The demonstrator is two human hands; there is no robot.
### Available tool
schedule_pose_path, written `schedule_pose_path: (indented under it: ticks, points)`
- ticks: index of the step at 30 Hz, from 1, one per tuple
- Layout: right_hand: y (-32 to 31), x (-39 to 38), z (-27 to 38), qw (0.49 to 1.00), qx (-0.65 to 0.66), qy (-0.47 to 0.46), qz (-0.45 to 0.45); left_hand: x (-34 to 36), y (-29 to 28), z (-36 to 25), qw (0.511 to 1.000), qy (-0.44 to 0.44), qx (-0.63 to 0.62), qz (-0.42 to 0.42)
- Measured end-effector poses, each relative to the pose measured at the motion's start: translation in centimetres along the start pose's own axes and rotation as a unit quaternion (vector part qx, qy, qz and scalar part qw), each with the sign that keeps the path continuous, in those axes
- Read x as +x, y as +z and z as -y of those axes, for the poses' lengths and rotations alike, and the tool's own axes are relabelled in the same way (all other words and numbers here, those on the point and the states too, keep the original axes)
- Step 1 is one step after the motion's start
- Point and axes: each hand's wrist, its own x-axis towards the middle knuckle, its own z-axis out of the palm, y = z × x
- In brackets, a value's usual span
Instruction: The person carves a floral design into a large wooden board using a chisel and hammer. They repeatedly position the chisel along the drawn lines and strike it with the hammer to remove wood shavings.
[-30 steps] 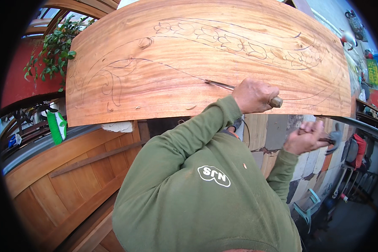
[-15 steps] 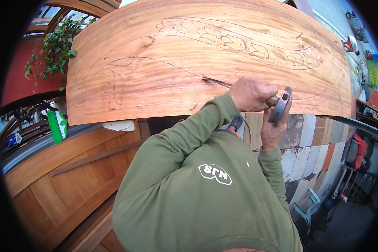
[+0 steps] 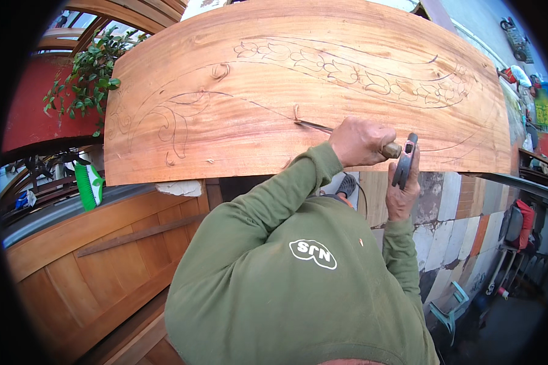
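Note:
My left hand point(image 3: 362, 141) is closed round the wooden handle point(image 3: 392, 150) of a carving chisel point(image 3: 315, 126). The chisel slants to the left, its tip on a pencilled line of the wide wooden board point(image 3: 237, 146). A thin curl of wood point(image 3: 296, 112) stands up at the tip. Just right of the handle's butt, my right hand point(image 3: 403, 196) grips a dark grey tool point(image 3: 404, 163), narrow, round-ended and with a slot near its top. Its face is very close to the butt; whether they touch I cannot tell. Leaf and flower outlines point(image 3: 347, 73) cover much of the board.
A green-and-white brush point(image 3: 89, 185) is at the left, below a leafy plant point(image 3: 82, 79). Panelled woodwork point(image 3: 103, 243) lies at the lower left. Patchwork tiles point(image 3: 435, 243) and a light-blue plastic chair point(image 3: 450, 310) are at the right.
The view has shifted slightly, so the board sits lower. A wood curl now rises at the chisel's tip. The grey tool has turned more upright beside the handle's butt.

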Motion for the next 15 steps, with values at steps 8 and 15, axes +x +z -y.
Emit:
schedule_pose_path:
  ticks: [8,15]
  points:
    - [-5.4,5.1,2.7,0.849,0.406,0.134,-0.311,0.1,-0.5,0.2,1.000,-0.014,0.001,0.012]
    - [-3.4,-0.1,-1.9,0.999,0.011,0.039,-0.004,-1.2,-1.3,0.4,0.999,0.009,-0.014,0.028]
